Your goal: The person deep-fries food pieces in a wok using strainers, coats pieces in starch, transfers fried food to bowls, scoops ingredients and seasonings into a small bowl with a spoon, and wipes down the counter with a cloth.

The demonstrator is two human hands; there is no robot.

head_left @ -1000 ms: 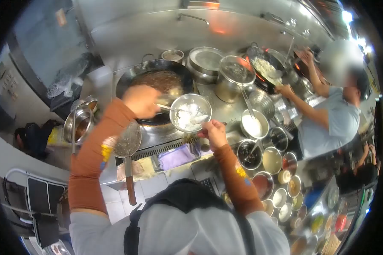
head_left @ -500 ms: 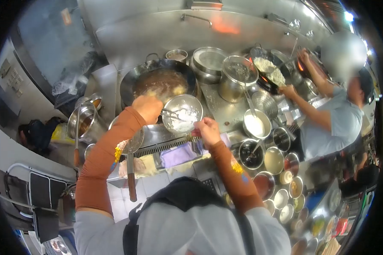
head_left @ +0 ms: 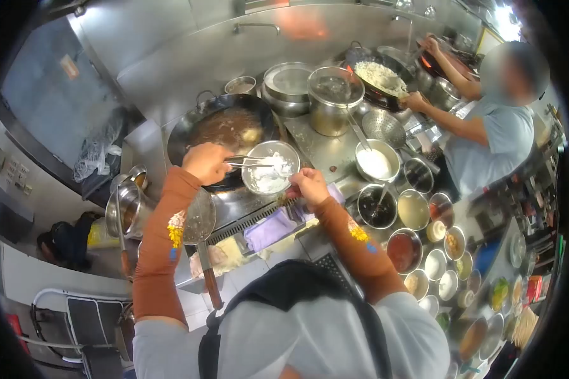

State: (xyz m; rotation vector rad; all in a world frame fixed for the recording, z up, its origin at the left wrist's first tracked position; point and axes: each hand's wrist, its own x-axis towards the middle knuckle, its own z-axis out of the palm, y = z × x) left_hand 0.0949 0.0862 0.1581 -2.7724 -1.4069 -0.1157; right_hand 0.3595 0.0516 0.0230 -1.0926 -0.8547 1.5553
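My left hand (head_left: 207, 163) is closed on a pair of metal tongs (head_left: 239, 162). Their tips reach into a metal bowl (head_left: 250, 181) and touch white, powder-coated pieces (head_left: 275, 165). The fingers of my right hand (head_left: 308, 188) pinch the bowl's right rim, tilting it slightly beside the wok. Just behind my left hand, a large black wok (head_left: 182, 131) holds brown bubbling oil, with a pale golden piece (head_left: 251, 135) floating in it. A long-handled strainer (head_left: 199, 221) lies below my left forearm.
A co-worker (head_left: 493, 132) on the right handles a wok of pale food (head_left: 379, 76). A lidded pot (head_left: 330, 120), a perforated ladle (head_left: 384, 128) and a bowl of white liquid (head_left: 377, 164) stand between us. Several sauce containers (head_left: 403, 249) line the right side. Folded purple cloth (head_left: 269, 228) lies in front.
The view has shifted. My left hand has turned the tongs nearly level, with their tips farther across the bowl. My right hand still grips the rim.
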